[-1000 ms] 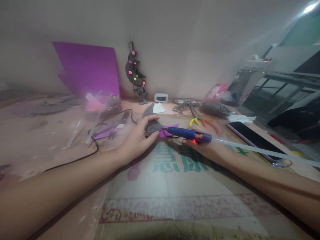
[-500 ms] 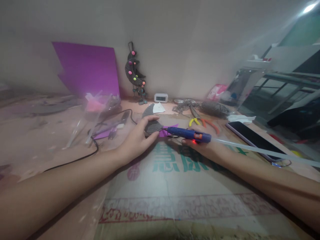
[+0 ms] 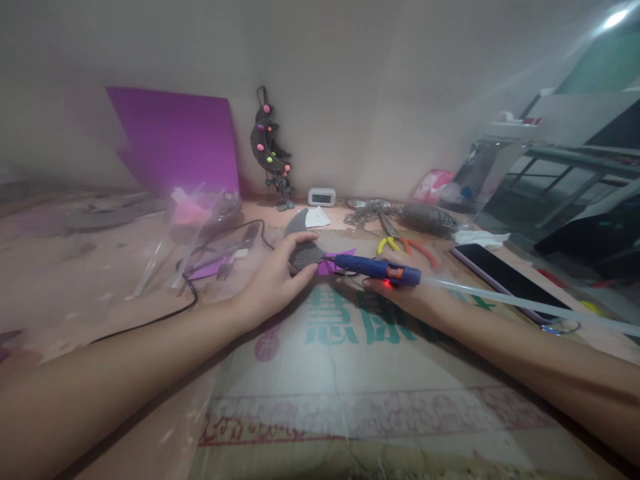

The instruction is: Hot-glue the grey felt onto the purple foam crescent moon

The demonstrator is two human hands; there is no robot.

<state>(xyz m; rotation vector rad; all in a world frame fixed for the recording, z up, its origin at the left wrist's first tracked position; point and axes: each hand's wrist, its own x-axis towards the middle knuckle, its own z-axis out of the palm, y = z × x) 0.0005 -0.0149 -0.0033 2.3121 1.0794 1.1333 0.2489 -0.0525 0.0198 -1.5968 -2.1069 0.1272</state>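
My left hand (image 3: 273, 279) grips a small grey felt piece (image 3: 306, 253) between thumb and fingers, holding it down on the flattened cardboard (image 3: 350, 373). My right hand (image 3: 400, 295) is closed around a blue hot glue gun (image 3: 377, 269) with a red light lit on its body. Its nozzle points left and meets the edge of the grey piece, over a purple scrap (image 3: 334, 263). A clear glue stick (image 3: 525, 305) trails out of the gun's back toward the right.
A purple sheet (image 3: 175, 140) and a dark crescent ornament (image 3: 269, 148) lean on the wall. A small clock (image 3: 322, 196), pliers (image 3: 400, 241), a phone (image 3: 503, 279), a black cable (image 3: 150, 319) and a clear bag (image 3: 197, 212) lie around the cardboard.
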